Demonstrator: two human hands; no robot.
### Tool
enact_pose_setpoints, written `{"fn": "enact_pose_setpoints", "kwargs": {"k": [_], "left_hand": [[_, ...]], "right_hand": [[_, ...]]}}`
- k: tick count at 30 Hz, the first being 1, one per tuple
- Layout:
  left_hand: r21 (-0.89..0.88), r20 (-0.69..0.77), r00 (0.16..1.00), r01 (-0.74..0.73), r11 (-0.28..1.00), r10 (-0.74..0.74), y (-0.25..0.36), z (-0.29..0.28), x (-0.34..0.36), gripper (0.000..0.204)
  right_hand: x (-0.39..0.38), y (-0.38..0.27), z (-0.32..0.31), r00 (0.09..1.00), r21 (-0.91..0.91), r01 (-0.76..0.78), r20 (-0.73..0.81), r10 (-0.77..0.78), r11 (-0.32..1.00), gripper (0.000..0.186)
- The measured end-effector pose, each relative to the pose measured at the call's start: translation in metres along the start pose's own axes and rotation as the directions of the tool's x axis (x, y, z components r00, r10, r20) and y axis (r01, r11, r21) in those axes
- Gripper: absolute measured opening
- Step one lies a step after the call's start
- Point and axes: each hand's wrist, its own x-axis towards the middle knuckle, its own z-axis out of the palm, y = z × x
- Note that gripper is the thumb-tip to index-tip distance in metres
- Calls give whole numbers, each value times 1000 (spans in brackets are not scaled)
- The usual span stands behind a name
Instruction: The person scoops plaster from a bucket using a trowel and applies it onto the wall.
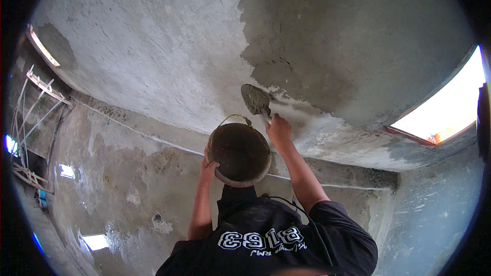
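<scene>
Grey trowel (255,100) in right hand (279,130), bucket (243,181) in left (207,169)

1. Left of the trowel (254,98), a broad stretch of wall (148,46) lies unobstructed.
2. The trowel stands in the way ahead of the bucket (243,179); whether it touches the wall cannot be told.
3. Between the bucket and the right hand (280,129) only a narrow gap shows.
4. The bucket's mouth is open from above; its handle (248,121) arches along the far rim.
5. The left hand (208,169) blocks the left rim.
</scene>
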Motion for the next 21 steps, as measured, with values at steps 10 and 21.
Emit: {"fn": "enact_pose_setpoints", "kwargs": {"k": [10, 21], "left_hand": [[33, 1, 1000, -6, 999, 6, -8, -3, 5, 54], [-25, 71, 991, -111, 994, 112, 6, 2, -2, 76]], "right_hand": [[41, -2, -72, 951, 22, -93, -293, 95, 995, 35], [-2, 1, -34, 995, 74, 5, -101, 3, 997, 31]]}}
